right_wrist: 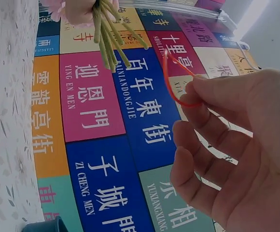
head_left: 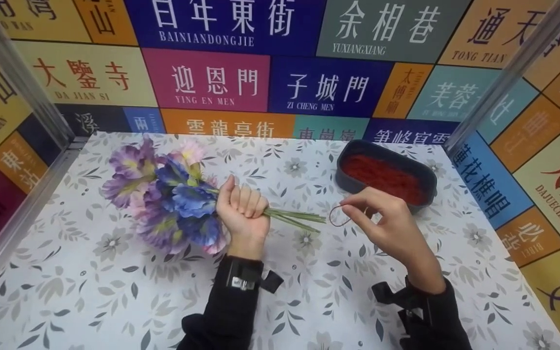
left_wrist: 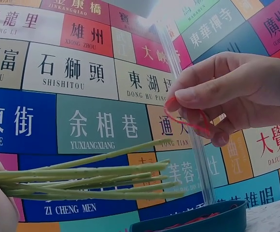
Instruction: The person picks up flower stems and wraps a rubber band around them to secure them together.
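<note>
Banding seems in hand: left grip (head_left: 243, 208) clasps stems (head_left: 292, 214), right grip (head_left: 395, 228) pinches a red band (right_wrist: 167, 81); threading calls for alignment.

We can read BAINIANDONGJIE on the large blue panel (head_left: 226, 24); YING EN MEN stands on the pink panel (head_left: 207, 80); ZI CHENG MEN, on the smaller blue panel (head_left: 328, 87); YUXIANGXIANG, on the grey panel (head_left: 389, 29); in the left wrist view, also SHISHITOU on the white panel (left_wrist: 71, 73).

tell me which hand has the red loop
The right hand: its thumb and fingertip pinch the red loop, whereas the left hand is wrapped around the green flower stems.
</note>
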{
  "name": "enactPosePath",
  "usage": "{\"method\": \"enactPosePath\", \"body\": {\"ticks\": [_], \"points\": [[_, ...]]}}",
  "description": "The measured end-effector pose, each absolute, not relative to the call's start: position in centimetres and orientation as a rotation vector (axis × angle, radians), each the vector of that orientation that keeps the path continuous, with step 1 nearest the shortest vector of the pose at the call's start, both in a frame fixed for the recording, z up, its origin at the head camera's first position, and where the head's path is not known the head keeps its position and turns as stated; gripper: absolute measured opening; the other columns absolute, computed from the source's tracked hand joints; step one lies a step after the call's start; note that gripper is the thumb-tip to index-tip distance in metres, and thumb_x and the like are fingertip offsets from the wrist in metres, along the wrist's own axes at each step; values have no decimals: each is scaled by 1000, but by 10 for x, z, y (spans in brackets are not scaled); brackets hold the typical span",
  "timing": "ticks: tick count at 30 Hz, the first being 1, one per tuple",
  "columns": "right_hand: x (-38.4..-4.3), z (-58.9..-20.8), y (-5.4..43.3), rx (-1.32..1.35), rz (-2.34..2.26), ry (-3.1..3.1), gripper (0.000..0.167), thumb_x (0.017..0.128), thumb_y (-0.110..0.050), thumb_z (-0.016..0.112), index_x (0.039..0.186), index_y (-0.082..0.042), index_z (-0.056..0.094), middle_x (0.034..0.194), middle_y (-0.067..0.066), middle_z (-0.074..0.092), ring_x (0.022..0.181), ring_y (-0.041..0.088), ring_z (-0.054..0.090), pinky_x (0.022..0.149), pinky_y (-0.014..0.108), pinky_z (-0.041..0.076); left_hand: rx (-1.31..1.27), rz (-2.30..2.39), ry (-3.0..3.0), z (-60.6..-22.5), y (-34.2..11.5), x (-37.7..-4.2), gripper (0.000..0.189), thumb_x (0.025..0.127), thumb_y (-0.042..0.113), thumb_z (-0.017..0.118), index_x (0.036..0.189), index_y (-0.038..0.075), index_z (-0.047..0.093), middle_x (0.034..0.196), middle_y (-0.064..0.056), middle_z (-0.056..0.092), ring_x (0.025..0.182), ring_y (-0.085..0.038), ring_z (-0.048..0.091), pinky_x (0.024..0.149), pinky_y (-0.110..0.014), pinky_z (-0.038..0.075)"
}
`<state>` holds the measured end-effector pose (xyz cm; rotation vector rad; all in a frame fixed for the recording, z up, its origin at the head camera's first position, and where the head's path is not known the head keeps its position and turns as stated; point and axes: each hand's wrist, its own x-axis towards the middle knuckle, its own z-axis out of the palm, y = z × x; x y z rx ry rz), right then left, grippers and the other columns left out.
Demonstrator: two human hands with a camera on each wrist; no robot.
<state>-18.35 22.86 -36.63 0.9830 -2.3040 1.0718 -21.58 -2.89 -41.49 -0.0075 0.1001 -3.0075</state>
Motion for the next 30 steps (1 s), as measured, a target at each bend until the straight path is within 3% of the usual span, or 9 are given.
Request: {"method": "enactPosePath", "body": {"ticks": [7, 18, 30], "points": [[-184, -368, 227, 909, 989, -2362, 11, 92, -7, 75, 100, -14, 77, 89, -10, 70, 71, 8, 58, 63, 17, 46, -74, -3039, 179, -413, -30, -214, 60, 107, 21, 35, 48, 16, 33, 39, 5, 31, 38, -5, 13, 37, -18, 11], [-175, -368, 214, 867, 988, -2395, 6, 94, -14, 74, 100, -14, 77, 88, -13, 69, 65, 6, 55, 58, 23, 47, -155, -2995, 88, -412, -28, -210, 61, 107, 20, 35, 46, 16, 38, 38, 5, 34, 35, -6, 17, 34, -19, 14], [-173, -367, 218, 823, 956, -2409, 7, 94, -13, 74, 100, -10, 77, 88, -11, 70, 63, 5, 56, 59, 17, 46, -229, -3018, 130, -411, -29, -210, 62, 108, 21, 33, 46, 16, 39, 38, 5, 35, 36, -6, 16, 35, -19, 13]]}}
